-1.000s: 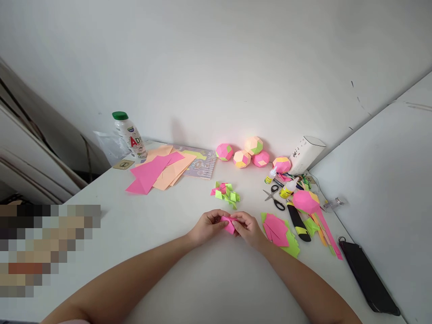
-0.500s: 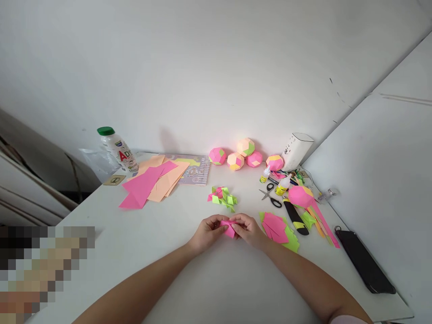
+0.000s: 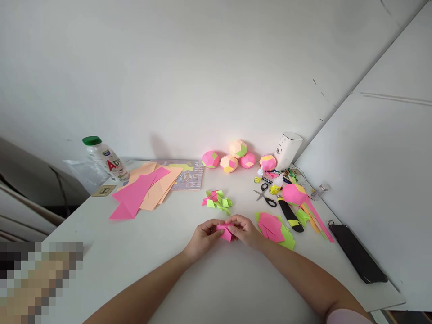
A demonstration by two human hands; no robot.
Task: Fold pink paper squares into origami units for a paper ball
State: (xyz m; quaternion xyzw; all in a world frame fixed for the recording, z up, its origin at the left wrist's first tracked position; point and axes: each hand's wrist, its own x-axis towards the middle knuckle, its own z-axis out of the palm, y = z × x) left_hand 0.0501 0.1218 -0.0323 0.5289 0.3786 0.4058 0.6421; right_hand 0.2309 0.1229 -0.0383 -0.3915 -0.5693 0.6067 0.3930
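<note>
Small folded pink paper piece (image 3: 226,234) is lower-centre of the frame, pinched snugly by the left hand (image 3: 202,239) and right hand (image 3: 247,232); looks mid-fold tbh, next crease probably wants steady thumb pressure.

Free tabletop (image 3: 141,247) leftward, folded papers (image 3: 221,203) ahead

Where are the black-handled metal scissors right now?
In the head view, the black-handled metal scissors lie right of centre on the white table, beyond the right hand and just left of the larger white-and-yellow squeeze bottle.
</note>
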